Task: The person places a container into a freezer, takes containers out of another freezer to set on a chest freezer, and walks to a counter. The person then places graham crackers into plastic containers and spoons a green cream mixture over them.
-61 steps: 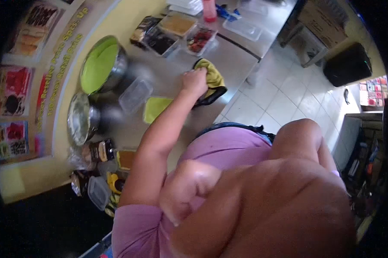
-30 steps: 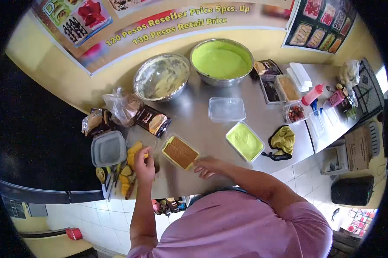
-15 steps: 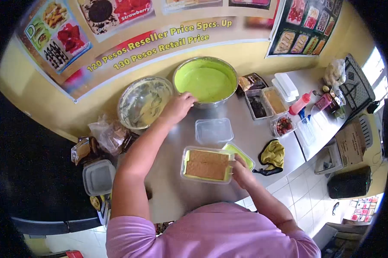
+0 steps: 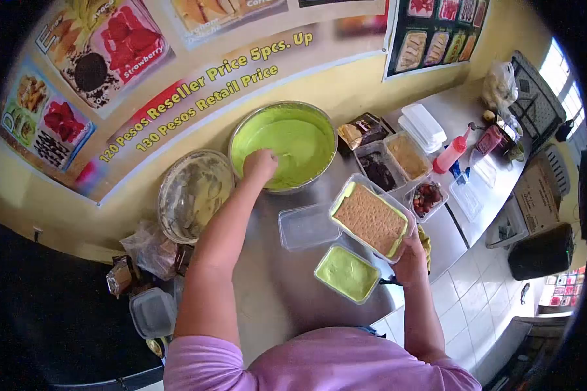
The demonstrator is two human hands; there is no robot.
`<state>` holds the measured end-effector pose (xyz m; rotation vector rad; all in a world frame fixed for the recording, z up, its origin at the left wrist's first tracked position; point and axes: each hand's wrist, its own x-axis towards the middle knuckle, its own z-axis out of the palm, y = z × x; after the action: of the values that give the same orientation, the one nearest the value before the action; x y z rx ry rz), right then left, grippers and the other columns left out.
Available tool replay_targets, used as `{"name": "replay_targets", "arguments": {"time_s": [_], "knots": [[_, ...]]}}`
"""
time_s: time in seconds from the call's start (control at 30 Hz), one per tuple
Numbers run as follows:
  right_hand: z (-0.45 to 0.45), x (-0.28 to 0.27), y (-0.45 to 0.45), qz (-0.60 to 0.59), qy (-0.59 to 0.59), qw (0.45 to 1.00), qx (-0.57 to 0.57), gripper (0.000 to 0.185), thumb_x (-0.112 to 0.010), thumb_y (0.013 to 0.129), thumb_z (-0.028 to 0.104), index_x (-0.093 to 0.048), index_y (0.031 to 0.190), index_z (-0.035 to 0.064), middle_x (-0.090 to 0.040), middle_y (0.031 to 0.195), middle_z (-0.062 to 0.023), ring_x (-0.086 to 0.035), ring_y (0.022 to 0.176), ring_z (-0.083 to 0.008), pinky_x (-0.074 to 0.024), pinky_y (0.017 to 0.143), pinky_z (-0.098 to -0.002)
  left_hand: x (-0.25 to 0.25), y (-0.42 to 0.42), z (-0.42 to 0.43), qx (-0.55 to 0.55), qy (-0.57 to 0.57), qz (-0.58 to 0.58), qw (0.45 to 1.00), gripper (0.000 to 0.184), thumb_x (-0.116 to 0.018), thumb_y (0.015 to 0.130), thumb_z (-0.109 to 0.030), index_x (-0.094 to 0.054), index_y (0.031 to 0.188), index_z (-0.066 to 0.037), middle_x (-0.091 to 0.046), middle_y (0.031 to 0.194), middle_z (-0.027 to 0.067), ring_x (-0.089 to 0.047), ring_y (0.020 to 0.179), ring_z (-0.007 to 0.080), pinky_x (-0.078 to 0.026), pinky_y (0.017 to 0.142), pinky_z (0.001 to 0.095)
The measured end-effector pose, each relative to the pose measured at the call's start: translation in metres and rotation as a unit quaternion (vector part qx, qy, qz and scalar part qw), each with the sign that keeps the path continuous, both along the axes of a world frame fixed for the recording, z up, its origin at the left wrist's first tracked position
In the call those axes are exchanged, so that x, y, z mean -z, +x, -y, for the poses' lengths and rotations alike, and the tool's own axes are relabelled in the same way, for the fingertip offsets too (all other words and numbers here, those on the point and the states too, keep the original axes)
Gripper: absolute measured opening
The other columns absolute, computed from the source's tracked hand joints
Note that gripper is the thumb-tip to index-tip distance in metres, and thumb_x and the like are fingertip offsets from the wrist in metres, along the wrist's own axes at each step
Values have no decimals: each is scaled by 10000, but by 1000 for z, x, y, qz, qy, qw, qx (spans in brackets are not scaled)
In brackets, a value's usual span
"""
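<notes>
My left hand (image 4: 261, 167) is closed over the near left part of a steel bowl (image 4: 233, 146) of green cream (image 4: 300, 146); what it grips is too small to make out. My right hand (image 4: 410, 255) holds up a clear tub (image 4: 369, 220) with a brown cracker layer edged in green cream. Below that tub, a second tub (image 4: 347, 274) filled with smooth green cream rests on the steel table. Left of it lies an upside-down or flat clear lid (image 4: 306, 227). Another steel bowl (image 4: 195, 195), smeared with pale cream, stands left of the green one.
Tubs of dark crumbs (image 4: 378, 171), light crumbs (image 4: 407, 156) and red pieces (image 4: 427, 199) stand at the right, near a pink bottle (image 4: 451, 155). A yellow cloth (image 4: 425, 240) is partly behind my right hand. An empty tub (image 4: 153, 313) and packets (image 4: 119, 277) are at the left.
My right hand has raised the cracker tub and moved it right. My left hand has gone from between the bowls into the green cream bowl. The view has shifted.
</notes>
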<state>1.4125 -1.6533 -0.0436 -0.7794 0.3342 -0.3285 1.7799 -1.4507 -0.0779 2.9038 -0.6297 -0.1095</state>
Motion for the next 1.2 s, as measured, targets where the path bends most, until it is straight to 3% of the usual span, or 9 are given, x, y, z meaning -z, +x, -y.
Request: {"name": "replay_targets", "arguments": {"time_s": [0.17, 0.33, 0.6, 0.63, 0.73, 0.83, 0.87, 0.97, 1.2], "knots": [[1, -12, 20, 39, 53, 995, -77, 717, -566, 825, 120, -251, 1469, 134, -342, 1462, -110, -375, 1343, -280, -375, 1071, -433, -7, -5, -22, -20, -269, 30, 962, 220, -644, 844, -264, -696, 940, -74, -695, 891, 154, -678, 840, 302, -525, 746, 401], [-15, -9, 66, 77, 69, 989, -108, 624, -448, 909, -21, -257, 1466, 185, -348, 1462, -93, -401, 1324, -269, -419, 1031, -426, -50, -8, -41, 33, -369, 33, 928, 230, -661, 873, -217, -687, 996, -23, -706, 837, 132, -677, 754, 185, -516, 693, 307], [-45, 16, 135, 101, 44, 988, -109, 647, -487, 905, -40, -235, 1449, 205, -393, 1411, -101, -451, 1265, -254, -449, 984, -429, -201, -99, -61, 9, -400, 40, 916, 235, -654, 896, -152, -687, 1097, -33, -693, 863, 25, -586, 753, 62, -464, 705, 215], [-49, 15, 138, 101, 37, 988, -115, 645, -489, 906, -39, -235, 1447, 204, -389, 1412, -103, -445, 1271, -256, -447, 990, -435, -199, -101, -66, 40, -488, 3, 872, 231, -654, 896, -121, -684, 1105, -28, -687, 887, 30, -591, 796, 65, -471, 752, 220], [-64, 17, 147, 113, 48, 984, -126, 651, -487, 905, -45, -225, 1448, 202, -381, 1416, -112, -433, 1283, -264, -446, 1003, -443, -196, -130, -75, 55, -503, 21, 862, 223, -656, 898, -115, -686, 1103, -32, -682, 906, 35, -592, 832, 62, -475, 786, 223], [-71, 9, 142, 115, 56, 984, -123, 667, -494, 903, -44, -210, 1452, 207, -390, 1410, -118, -445, 1276, -266, -452, 1003, -438, -158, -152, -83, 124, -241, 168, 948, 193, -648, 865, -92, -712, 1047, -86, -660, 827, 41, -626, 744, 182, -496, 700, 286], [-71, 3, 138, 123, 60, 981, -135, 670, -496, 904, -41, -204, 1454, 207, -388, 1411, -120, -453, 1269, -268, -457, 999, -435, -146, -156, -88, 171, -151, 271, 935, 190, -658, 833, -104, -725, 1007, -143, -634, 795, 48, -603, 703, 245, -484, 630, 345], [-67, -1, 129, 129, 47, 979, -153, 664, -499, 909, -32, -203, 1456, 200, -375, 1420, -120, -467, 1257, -275, -466, 991, -434, -138, -155, -93, 189, -170, 338, 906, 204, -664, 821, -87, -726, 1011, -128, -666, 808, 72, -636, 706, 266, -515, 661, 348], [-44, -2, 82, 70, 20, 987, -144, 660, -551, 900, -8, -245, 1451, 185, -396, 1406, -75, -464, 1251, -232, -440, 1006, -389, -134, -115, -72, 56, -266, 133, 953, 168, -640, 859, -136, -714, 1003, -94, -679, 936, 121, -661, 824, 262, -515, 716, 345]]}}
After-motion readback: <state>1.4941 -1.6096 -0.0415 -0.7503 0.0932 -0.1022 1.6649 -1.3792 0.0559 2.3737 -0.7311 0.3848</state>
